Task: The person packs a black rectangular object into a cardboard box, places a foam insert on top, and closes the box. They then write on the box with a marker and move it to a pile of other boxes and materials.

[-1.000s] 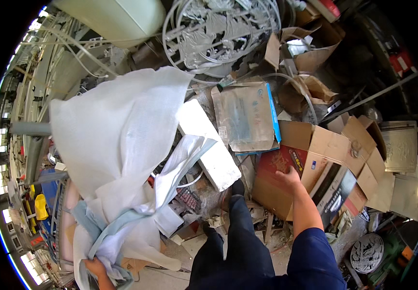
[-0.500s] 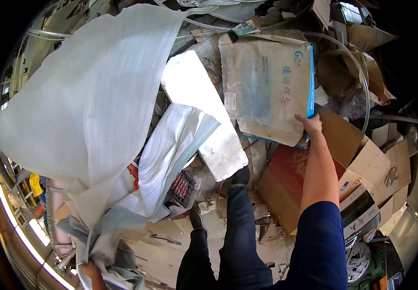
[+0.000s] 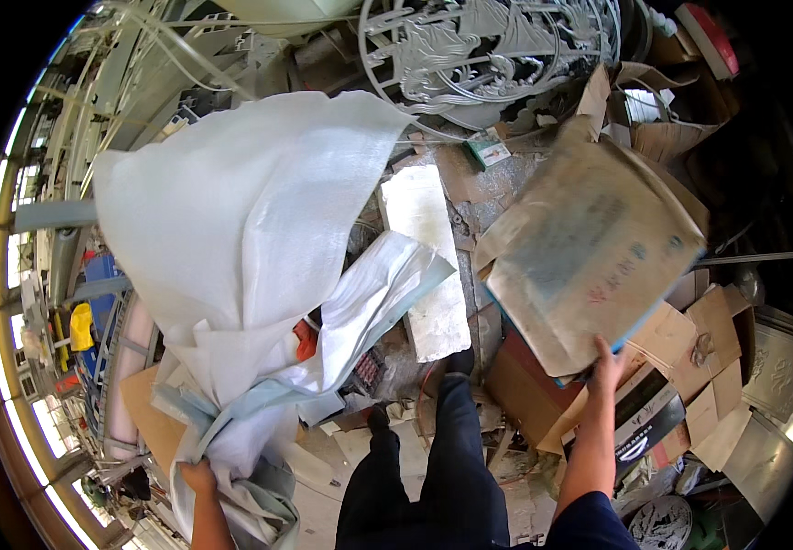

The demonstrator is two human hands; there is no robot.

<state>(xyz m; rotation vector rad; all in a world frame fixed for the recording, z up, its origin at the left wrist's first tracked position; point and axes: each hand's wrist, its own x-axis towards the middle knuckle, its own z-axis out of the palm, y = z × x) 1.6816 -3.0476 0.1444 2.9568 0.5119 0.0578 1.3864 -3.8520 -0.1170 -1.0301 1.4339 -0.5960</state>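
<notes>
My left hand (image 3: 198,475) is closed on the gathered lower end of a large whitish foam sheet (image 3: 259,202), which fans out up and away from it. A folded part of the sheet hangs toward the middle. At the right, my right hand (image 3: 605,367) grips the near edge of a flattened cardboard box (image 3: 589,247), brown on top with blue along its edges; the thumb lies on top and the other fingers are mostly hidden. Between the two lies a long white foam block (image 3: 428,266) on the littered floor, its near end by my foot.
Opened cartons (image 3: 689,348) and a black-and-white box (image 3: 639,422) crowd the right side. Ornate grey metal scrollwork (image 3: 497,55) lies at the far side, with a small green-and-white box (image 3: 488,147) nearer. A dark crate (image 3: 369,368) sits near my feet. Metal profiles and racks line the left.
The flattened cardboard box has swung right and tilted, held in my right hand. My left hand and the foam sheet appear slightly farther right. The view now takes in more of the far side.
</notes>
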